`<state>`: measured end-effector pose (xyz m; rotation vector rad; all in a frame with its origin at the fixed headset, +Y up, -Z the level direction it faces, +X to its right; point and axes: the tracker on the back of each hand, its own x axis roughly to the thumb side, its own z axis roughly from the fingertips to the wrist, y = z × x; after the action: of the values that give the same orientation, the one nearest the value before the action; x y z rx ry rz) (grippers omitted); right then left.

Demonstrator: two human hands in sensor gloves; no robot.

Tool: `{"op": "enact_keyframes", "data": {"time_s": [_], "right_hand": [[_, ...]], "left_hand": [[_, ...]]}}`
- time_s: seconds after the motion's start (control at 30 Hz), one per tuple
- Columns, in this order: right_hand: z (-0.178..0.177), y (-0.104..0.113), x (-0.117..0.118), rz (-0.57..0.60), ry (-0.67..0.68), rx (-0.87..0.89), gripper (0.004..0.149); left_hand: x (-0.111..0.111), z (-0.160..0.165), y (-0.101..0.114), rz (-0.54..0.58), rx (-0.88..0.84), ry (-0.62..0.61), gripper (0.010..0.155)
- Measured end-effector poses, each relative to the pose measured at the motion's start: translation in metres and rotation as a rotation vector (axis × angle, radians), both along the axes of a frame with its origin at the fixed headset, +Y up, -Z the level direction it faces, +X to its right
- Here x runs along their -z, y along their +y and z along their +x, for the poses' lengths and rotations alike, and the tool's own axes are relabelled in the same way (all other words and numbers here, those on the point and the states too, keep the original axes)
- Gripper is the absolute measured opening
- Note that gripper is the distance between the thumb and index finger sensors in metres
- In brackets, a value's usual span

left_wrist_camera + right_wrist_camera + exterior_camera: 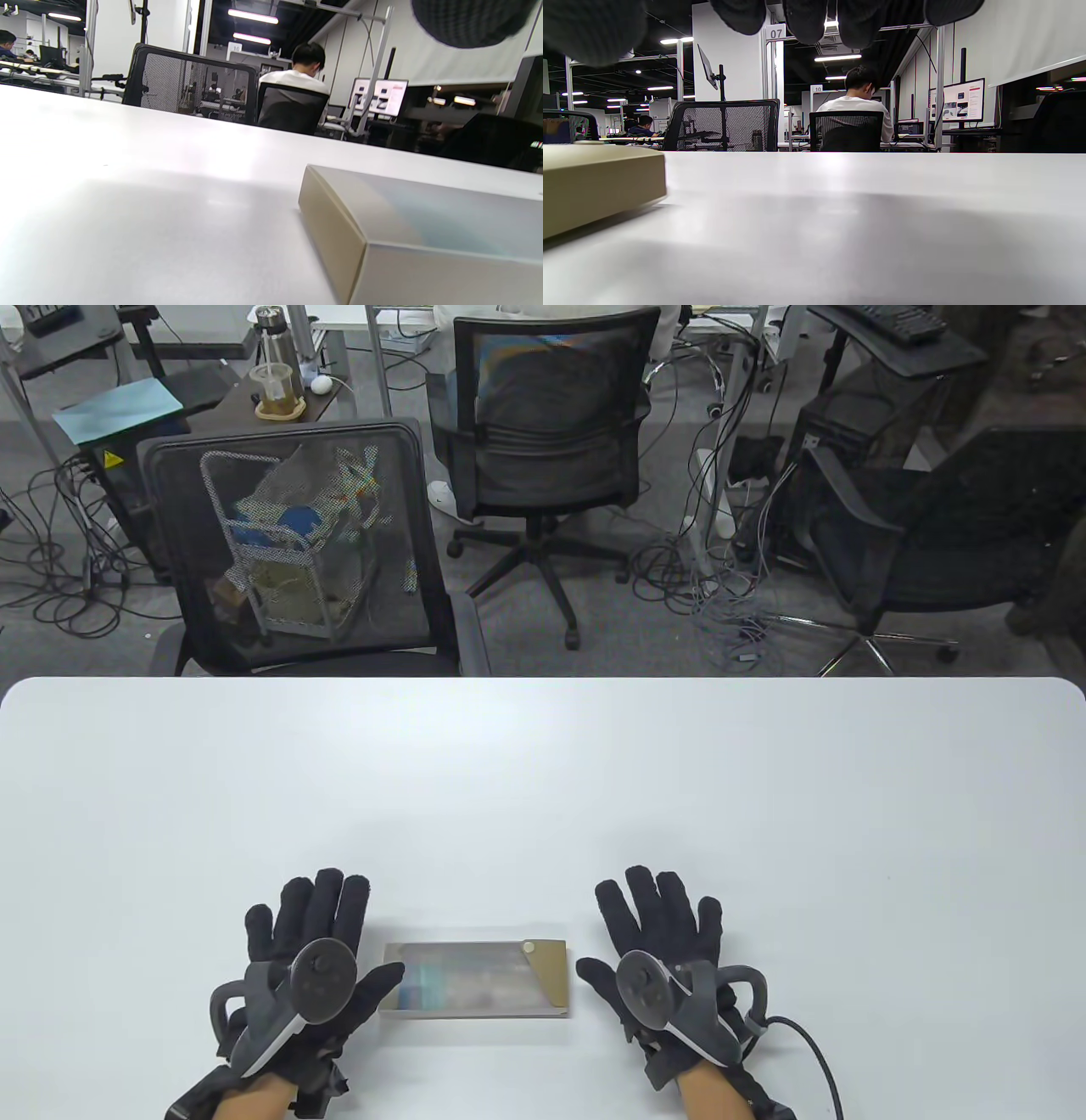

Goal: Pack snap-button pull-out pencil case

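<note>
A flat rectangular pencil case (475,978) lies on the white table (543,780) near the front edge, with a frosted translucent top, a beige right end and a round snap button (529,948) at its far right corner. It also shows in the left wrist view (424,237) and the right wrist view (594,186). My left hand (318,946) lies flat and open just left of the case, thumb close to its left end. My right hand (657,942) lies flat and open just right of it, fingers spread. Neither hand holds anything.
Beyond the table's far edge stand black mesh office chairs (297,551), one with a person seated at a desk (551,415). Cables lie on the floor. A cable (814,1052) runs from my right wrist across the table's front right.
</note>
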<state>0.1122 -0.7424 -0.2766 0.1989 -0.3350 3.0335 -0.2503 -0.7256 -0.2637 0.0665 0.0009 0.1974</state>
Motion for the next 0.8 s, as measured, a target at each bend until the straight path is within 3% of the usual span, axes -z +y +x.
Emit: {"op": "enact_keyframes", "data": {"time_s": [0.8], "right_hand": [[-0.0005,0.0004,-0.0028,0.003,0.022,0.039,0.082]], "left_hand": [[-0.0013,0.0063,-0.0039,0.032,0.064,-0.015,0.098]]}}
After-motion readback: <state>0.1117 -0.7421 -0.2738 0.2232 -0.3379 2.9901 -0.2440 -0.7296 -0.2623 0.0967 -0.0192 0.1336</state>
